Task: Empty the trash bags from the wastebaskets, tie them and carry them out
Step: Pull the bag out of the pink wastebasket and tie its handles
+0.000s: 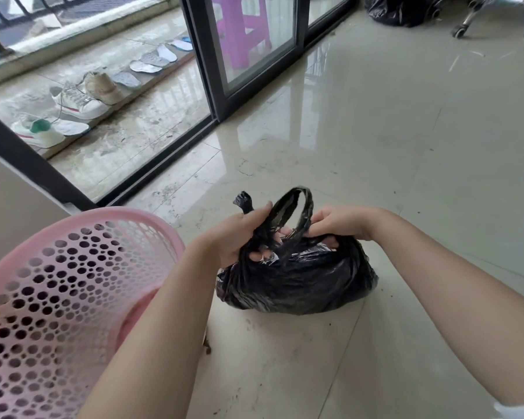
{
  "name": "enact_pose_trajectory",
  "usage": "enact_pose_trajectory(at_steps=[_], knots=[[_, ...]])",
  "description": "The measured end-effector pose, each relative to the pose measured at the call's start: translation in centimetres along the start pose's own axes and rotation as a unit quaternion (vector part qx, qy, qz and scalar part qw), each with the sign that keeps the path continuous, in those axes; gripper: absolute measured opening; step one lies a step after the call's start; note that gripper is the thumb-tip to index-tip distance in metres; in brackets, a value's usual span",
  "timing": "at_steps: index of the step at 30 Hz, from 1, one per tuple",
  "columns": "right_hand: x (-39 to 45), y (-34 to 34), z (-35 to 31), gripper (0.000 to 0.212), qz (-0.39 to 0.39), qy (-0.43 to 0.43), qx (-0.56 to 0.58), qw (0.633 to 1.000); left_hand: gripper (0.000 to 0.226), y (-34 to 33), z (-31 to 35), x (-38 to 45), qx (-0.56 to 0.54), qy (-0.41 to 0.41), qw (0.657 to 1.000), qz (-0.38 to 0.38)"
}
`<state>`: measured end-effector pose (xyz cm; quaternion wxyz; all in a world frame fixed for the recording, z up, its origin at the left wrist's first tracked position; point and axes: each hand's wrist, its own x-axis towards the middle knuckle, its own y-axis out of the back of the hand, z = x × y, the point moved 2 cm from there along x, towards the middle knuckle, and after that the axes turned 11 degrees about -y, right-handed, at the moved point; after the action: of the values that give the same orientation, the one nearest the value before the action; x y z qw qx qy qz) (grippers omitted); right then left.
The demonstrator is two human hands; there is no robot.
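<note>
Black, crinkled and bulging, the trash bag (297, 282) sits on the floor (375, 140) beside the pink wastebasket (58, 282); my left hand (239, 237) and right hand (336, 222) grip its twisted handles.

A glossy, pale tiled floor (375, 140) is seen, marked with smudges and small dark specks. A full black trash bag (297, 282) is set directly on it near the middle. A pink perforated wastebasket (64, 285) is placed just beside the bag, to its left. A second black bag (400, 10) is lying on the tiles at the far end, near the castors of a chair base (496, 19). Beyond the sliding door track (164, 164), a wet balcony floor (133, 128) is noted, on which white sneakers (76, 101) and what appear to be insoles (155, 60) are laid in a row.
</note>
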<state>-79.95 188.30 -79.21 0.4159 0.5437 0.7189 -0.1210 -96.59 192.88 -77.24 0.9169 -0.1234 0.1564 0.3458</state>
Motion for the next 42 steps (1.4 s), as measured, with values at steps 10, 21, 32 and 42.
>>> enact_pose_trajectory(at_steps=[10, 21, 32, 42], knots=[[-1.2, 2.5, -1.0, 0.021, 0.1, 0.077, 0.218, 0.968, 0.029, -0.1, 0.9, 1.0, 0.298, -0.09, 0.943, 0.116], [-2.2, 2.6, -1.7, 0.02, 0.047, 0.178, 0.315, 0.931, 0.037, 0.2, 2.0, 1.2, -0.065, -0.223, 0.92, 0.316], [-0.8, 1.6, -1.0, 0.023, 0.093, 0.073, 0.334, 0.935, 0.033, -0.7, 0.5, 1.3, -0.173, -0.185, 0.961, 0.111], [-1.9, 3.0, -2.7, 0.023, -0.069, 0.319, 0.651, 0.685, 0.064, 0.1, 1.9, 1.4, -0.493, -0.278, 0.801, 0.194]])
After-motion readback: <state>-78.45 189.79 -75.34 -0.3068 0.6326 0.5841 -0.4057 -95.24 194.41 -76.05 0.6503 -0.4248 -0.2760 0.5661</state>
